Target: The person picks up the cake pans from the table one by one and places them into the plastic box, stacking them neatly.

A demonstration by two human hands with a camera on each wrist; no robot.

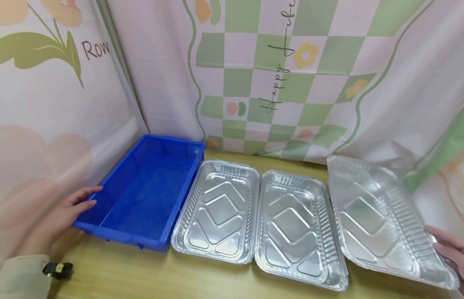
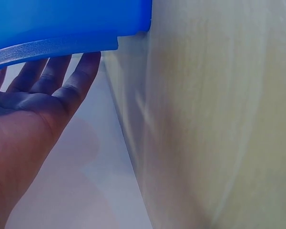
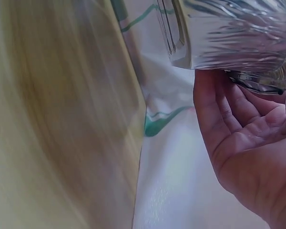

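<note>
At the left, a blue plastic bin (image 1: 142, 195) sits on the table. My left hand (image 1: 69, 211) holds its left rim, thumb and forefinger lying over the edge. The left wrist view shows the other fingers (image 2: 78, 81) reaching up under the bin's lip (image 2: 62, 46). On the right, my right hand (image 1: 454, 251) grips the outer rim of a foil tray (image 1: 377, 220). This tray is tilted and raised from the table. In the right wrist view my right fingers (image 3: 207, 95) are beneath the tray's crinkled wall (image 3: 238, 40).
Two more foil trays, one (image 1: 218, 211) beside the bin and another (image 1: 291, 226) to its right, lie side by side on the wooden table (image 1: 116, 265). Patterned cloth curtains (image 1: 160, 62) hang close behind and along both sides.
</note>
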